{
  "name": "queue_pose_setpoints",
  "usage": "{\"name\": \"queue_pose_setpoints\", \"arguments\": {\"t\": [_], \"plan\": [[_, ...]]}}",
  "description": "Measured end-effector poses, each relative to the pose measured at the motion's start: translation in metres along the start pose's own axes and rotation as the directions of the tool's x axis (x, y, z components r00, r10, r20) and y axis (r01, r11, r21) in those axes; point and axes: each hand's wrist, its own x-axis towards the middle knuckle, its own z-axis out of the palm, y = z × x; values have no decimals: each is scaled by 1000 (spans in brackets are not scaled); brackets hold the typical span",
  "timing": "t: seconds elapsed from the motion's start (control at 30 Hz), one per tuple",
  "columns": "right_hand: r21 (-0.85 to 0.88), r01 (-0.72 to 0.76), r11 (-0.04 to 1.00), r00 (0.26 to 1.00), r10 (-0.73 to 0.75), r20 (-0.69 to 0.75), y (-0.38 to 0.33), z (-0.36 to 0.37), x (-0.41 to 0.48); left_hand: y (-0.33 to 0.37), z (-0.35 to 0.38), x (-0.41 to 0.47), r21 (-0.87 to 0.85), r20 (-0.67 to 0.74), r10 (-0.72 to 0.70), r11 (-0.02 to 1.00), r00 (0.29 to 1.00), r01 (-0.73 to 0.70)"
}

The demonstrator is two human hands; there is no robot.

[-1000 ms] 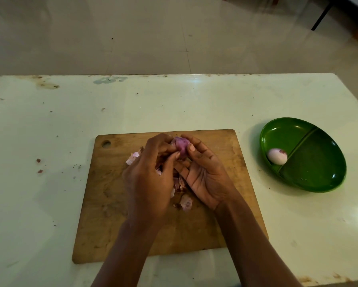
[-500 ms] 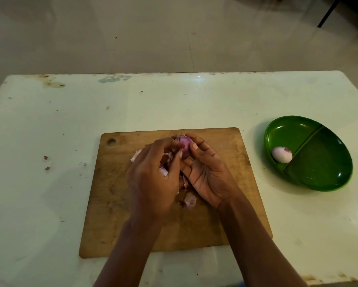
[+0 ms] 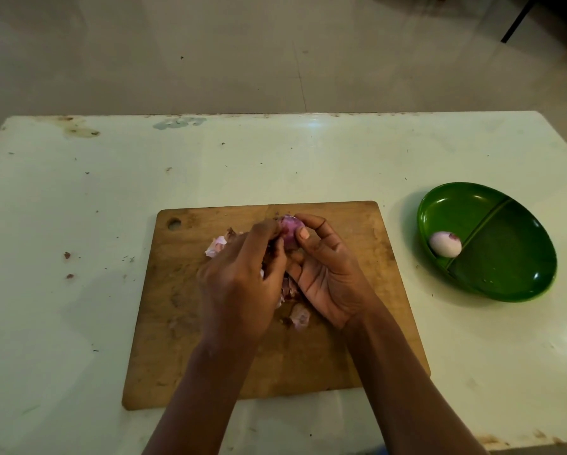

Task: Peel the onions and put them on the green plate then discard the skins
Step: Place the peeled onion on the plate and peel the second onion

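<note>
Onion [image 3: 288, 230], purple with its skin partly on, is what we hold in both hands just above the far half of the wooden cutting board [image 3: 177, 323]. From the head view, our right hand [image 3: 328, 280] lies palm up. Its fingers [image 3: 315, 223] curl over the onion's top and the thumb presses its near side, so it grips the bulb. Our left hand [image 3: 239, 290] shows its back to us, fingers bent with their tips on the onion's left side, pinching there. We cannot tell whether they hold skin or bulb.

Loose skins [image 3: 300, 316] lie on the board under and beside our hands. To the right on the table [image 3: 78, 208] stands the green plate [image 3: 518, 264], divided in two, with a peeled onion [image 3: 445, 245] in its left compartment against the ridge.
</note>
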Motion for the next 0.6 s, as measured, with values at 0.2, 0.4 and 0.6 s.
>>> {"name": "queue_pose_setpoints", "arguments": {"t": [0.2,0.4,0.6], "plan": [[-4,5,1000,1000,-5,13,1,-3,0,4,0,1,-107,1,-54,993,999,54],[-45,-30,999,999,32,36,2,-4,3,3,2,4,-269,109,-290,912,951,309],[20,-68,997,993,65,100,1,0,1,5,2,8,-235,141,-302,915,943,328]]}}
